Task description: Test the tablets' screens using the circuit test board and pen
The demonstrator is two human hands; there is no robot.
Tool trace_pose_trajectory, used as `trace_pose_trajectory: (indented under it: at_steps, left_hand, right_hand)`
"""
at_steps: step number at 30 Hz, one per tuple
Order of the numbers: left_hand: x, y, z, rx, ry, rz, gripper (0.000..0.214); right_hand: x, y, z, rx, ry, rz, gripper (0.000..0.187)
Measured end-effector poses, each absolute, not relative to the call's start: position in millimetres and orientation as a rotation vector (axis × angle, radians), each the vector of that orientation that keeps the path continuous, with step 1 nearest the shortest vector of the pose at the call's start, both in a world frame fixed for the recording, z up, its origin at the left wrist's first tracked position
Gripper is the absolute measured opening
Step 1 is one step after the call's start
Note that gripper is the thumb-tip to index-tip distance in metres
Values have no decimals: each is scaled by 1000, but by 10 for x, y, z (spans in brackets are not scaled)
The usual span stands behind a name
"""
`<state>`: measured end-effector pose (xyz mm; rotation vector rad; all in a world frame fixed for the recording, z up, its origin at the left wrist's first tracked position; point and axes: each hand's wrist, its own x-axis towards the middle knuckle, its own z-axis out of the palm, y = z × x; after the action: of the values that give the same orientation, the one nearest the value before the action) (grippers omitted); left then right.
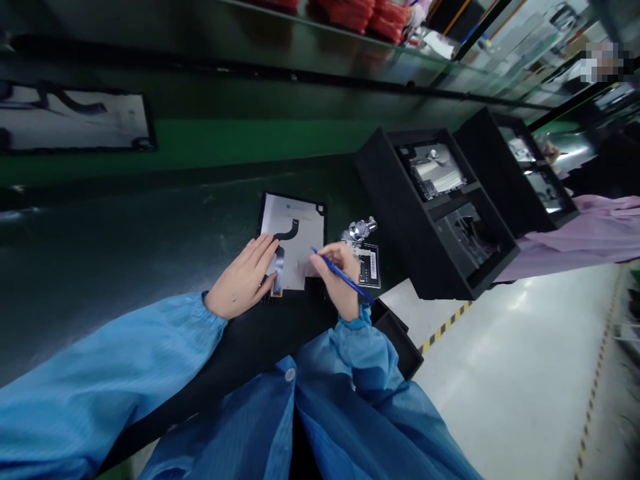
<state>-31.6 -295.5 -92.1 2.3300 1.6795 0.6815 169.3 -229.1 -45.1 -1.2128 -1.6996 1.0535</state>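
Note:
A flat display panel (307, 223) with a pale silvery back and dark edges lies on the dark bench. A black flex cable (289, 233) curves across it, and a shiny ribbon strip (279, 270) runs to its near edge. My left hand (245, 280) rests on the panel's left side with fingers stretched out, touching near the cables. Over the lower right of the panel, my right hand (343, 277) pinches a thin blue pen-like tool (345, 275). Its tip points up and left. Just beyond that hand are a labelled dark card-like part (371, 267) and a small shiny metal-and-clear object (361, 229).
Black divided boxes (425, 220) holding panels stand at the right, with another box (480, 147) behind. A second panel (120, 120) lies at the far left. A glass shelf (280, 30) with red bundles spans the back. A person's pink sleeve (575, 233) shows right.

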Motion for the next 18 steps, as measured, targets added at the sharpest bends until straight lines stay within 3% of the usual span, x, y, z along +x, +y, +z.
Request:
trace_pose_trajectory:
  at_steps: [5, 7, 10, 18]
  left_hand:
    - [-201, -3000, -913, 2365, 1704, 678, 59]
    - [-167, -3011, -916, 2381, 1708, 682, 58]
    - [-141, -3017, -940, 2407, 1689, 704, 53]
    - [-158, -3001, -942, 2379, 1619, 719, 50]
  right_hand:
    - [1706, -1717, -450, -1110, -1879, 1162, 23]
    - [1657, -1574, -512, -1029, -2128, 1010, 26]
    - [1607, -1558, -589, -1016, -2401, 770, 45]
    - [1686, -1786, -697, -972, -2346, 779, 23]
